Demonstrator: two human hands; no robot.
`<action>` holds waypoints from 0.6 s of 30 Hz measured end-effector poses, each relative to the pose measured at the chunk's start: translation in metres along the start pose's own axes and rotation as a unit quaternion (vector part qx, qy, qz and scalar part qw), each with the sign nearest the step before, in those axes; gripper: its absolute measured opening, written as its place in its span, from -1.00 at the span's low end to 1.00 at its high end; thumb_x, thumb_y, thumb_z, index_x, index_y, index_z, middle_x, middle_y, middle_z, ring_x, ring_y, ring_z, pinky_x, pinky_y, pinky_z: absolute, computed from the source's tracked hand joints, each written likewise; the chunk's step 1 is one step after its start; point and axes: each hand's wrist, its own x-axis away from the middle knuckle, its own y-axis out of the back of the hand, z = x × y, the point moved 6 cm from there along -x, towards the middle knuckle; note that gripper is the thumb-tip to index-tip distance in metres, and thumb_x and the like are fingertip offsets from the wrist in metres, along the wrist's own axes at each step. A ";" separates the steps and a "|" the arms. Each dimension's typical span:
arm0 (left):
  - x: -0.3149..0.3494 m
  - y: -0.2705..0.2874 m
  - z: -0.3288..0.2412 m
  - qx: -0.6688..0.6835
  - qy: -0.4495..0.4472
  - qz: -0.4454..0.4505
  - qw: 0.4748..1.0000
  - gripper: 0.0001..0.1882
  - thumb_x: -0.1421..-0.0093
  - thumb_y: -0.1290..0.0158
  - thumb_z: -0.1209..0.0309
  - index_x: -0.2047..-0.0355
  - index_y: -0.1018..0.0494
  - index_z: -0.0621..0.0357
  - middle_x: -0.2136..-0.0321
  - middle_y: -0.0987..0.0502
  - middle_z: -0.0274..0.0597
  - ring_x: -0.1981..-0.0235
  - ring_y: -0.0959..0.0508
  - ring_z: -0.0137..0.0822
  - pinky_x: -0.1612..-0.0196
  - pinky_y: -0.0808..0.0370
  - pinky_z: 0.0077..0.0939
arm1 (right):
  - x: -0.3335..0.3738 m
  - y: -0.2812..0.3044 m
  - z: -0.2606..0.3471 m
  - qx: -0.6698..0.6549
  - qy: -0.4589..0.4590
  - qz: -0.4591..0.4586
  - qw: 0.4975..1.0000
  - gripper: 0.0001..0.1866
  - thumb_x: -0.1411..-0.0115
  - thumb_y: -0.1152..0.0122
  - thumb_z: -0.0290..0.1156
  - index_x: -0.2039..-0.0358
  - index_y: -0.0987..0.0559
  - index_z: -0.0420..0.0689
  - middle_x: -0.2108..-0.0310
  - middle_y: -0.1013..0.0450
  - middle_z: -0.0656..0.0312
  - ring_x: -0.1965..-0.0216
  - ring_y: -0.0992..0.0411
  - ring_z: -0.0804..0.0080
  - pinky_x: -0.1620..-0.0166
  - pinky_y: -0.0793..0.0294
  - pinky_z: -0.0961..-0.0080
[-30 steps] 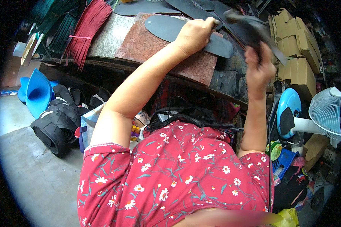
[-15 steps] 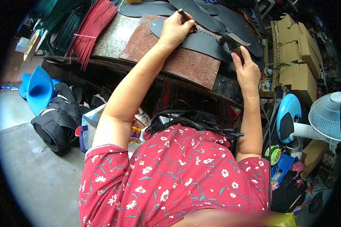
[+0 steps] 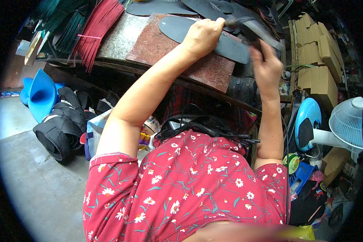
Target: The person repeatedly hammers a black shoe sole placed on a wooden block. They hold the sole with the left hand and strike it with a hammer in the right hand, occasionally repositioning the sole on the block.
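My left hand (image 3: 203,37) is closed in a fist over the middle of a dark grey shoe sole (image 3: 234,49). It grips a dark rod-like punch, now mostly hidden by the fingers. My right hand (image 3: 267,66), smeared by motion, is closed around the handle of a hammer (image 3: 256,29). The hammer is blurred, raised beside my left fist at the sole's right end. Under the sole lies a reddish-brown board (image 3: 143,46), set on the bench top.
More dark soles (image 3: 161,8) lie along the far side. Bundles of red strips (image 3: 97,30) and green strips (image 3: 70,34) are at the left. Cardboard boxes (image 3: 320,60) and a blue-and-white fan (image 3: 347,125) stand at the right. Black rolled material (image 3: 56,137) sits on the floor.
My left hand has shifted right and turned, covering the punch that stood upright on the sole. The hammer has come up and blurred; my right hand moved slightly right.
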 end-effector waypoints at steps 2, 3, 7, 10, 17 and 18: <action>0.002 0.000 0.011 0.033 0.089 -0.023 0.995 -0.83 -0.11 -0.07 0.51 0.25 -0.45 0.16 0.58 -0.55 0.02 0.46 -0.61 0.01 0.35 -0.56 -0.22 | 0.014 -0.016 -0.031 -0.063 -0.184 0.047 0.980 -0.58 -0.27 -0.20 -0.14 -0.04 -0.52 -0.13 0.31 -0.57 -0.02 0.28 -0.55 0.21 0.22 -0.50 0.38; 0.003 0.004 0.022 0.077 0.134 -0.069 0.986 -0.86 -0.12 -0.09 0.50 0.27 -0.47 0.19 0.55 -0.57 0.03 0.46 -0.63 -0.05 0.34 -0.57 -0.28 | 0.019 -0.018 -0.039 -0.010 -0.186 0.066 0.980 -0.56 -0.27 -0.17 -0.08 -0.03 -0.52 -0.10 0.26 -0.56 -0.04 0.23 -0.54 0.06 0.19 -0.51 0.29; 0.019 -0.019 0.060 0.381 0.349 -0.061 0.854 -0.83 -0.16 -0.16 0.43 0.29 -0.50 0.27 0.45 -0.63 -0.03 0.47 -0.67 -0.31 0.34 -0.60 -0.43 | 0.036 -0.022 -0.054 0.069 -0.212 0.084 0.971 -0.51 -0.26 -0.11 0.05 -0.06 -0.52 0.01 0.20 -0.57 -0.04 0.15 -0.54 -0.06 0.15 -0.51 0.16; 0.014 -0.016 0.059 0.265 0.277 -0.049 0.922 -0.80 -0.15 -0.19 0.39 0.28 -0.50 0.24 0.44 -0.63 0.00 0.44 -0.67 -0.20 0.29 -0.59 -0.37 | 0.033 -0.015 -0.046 0.045 -0.213 0.072 0.973 -0.53 -0.23 -0.17 0.03 -0.03 -0.55 0.00 0.21 -0.58 -0.02 0.21 -0.56 -0.03 0.18 -0.51 0.23; 0.000 -0.005 0.025 0.104 0.107 -0.003 0.989 -0.80 -0.20 -0.15 0.36 0.27 -0.42 0.20 0.46 -0.58 0.06 0.37 -0.61 0.07 0.32 -0.55 -0.20 | 0.005 0.031 0.002 -0.088 -0.026 -0.132 0.987 -0.63 -0.27 -0.25 -0.31 0.00 -0.53 -0.26 0.37 -0.56 0.27 0.40 -0.47 0.54 0.24 -0.51 0.54; -0.001 -0.008 0.017 0.070 0.087 0.016 0.994 -0.78 -0.20 -0.13 0.37 0.23 -0.39 0.21 0.47 -0.58 0.04 0.37 -0.61 0.07 0.32 -0.54 -0.16 | 0.003 0.021 0.001 -0.060 -0.038 -0.066 0.995 -0.63 -0.27 -0.25 -0.30 -0.01 -0.53 -0.25 0.37 -0.56 0.24 0.40 -0.48 0.52 0.24 -0.51 0.53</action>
